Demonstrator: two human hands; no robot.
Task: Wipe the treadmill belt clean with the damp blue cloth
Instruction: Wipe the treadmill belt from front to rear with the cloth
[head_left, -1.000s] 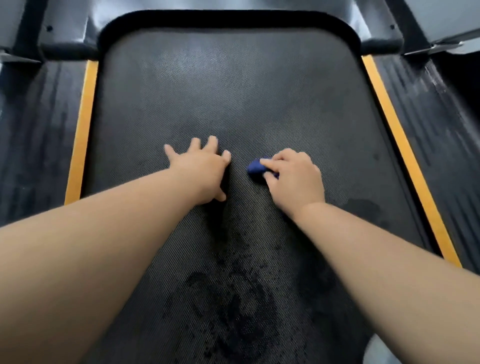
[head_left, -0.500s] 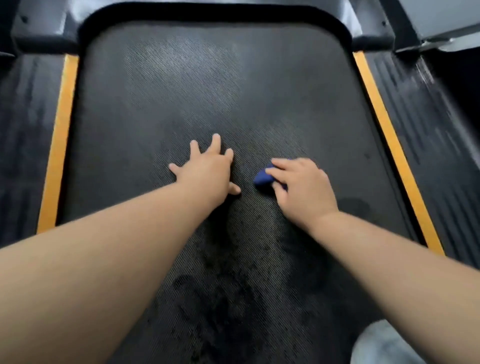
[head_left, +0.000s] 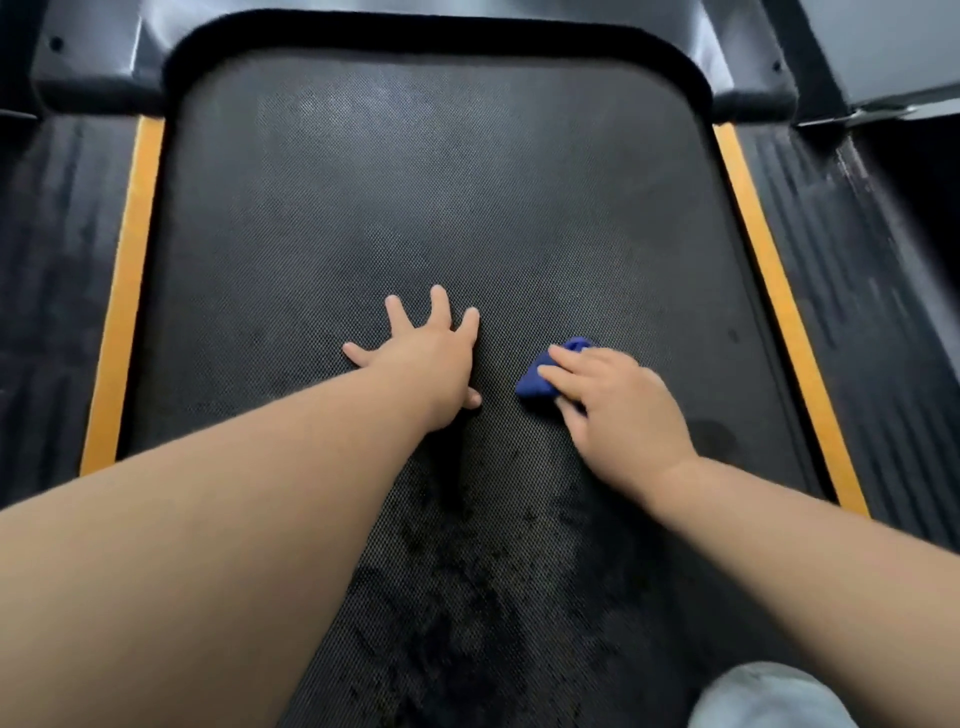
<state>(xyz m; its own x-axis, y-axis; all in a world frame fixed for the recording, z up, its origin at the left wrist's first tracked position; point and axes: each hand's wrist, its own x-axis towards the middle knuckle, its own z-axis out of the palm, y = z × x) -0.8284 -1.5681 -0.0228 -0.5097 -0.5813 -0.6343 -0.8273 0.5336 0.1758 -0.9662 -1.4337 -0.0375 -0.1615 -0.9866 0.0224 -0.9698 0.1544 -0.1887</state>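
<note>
- One small blue cloth (head_left: 537, 382) lies bunched up on the treadmill belt (head_left: 441, 182), about halfway up it and a bit to the right of the middle.
- Most of the cloth is hidden under the right hand (head_left: 618, 410). Its fingers bend over the cloth and hold it down on the belt. Only the left end and a bit at the top peek out.
- Just left of the cloth, with a thin strip of bare belt between, is the left hand (head_left: 431, 364). It does not touch the cloth and holds nothing.
- A little more blue shows past the fingers now than a second ago. The left fingers are spread wider than they were then.
- Both hands sit a bit lower in the picture than before.
- The left hand lies flat, palm down, with its fingers fanned out wide. Both bare arms reach forward from the bottom corners.
- Dark wet blotches (head_left: 467, 597) mark the belt nearer the person.
- Orange stripes (head_left: 122, 291) run along both sides of the belt.
</note>
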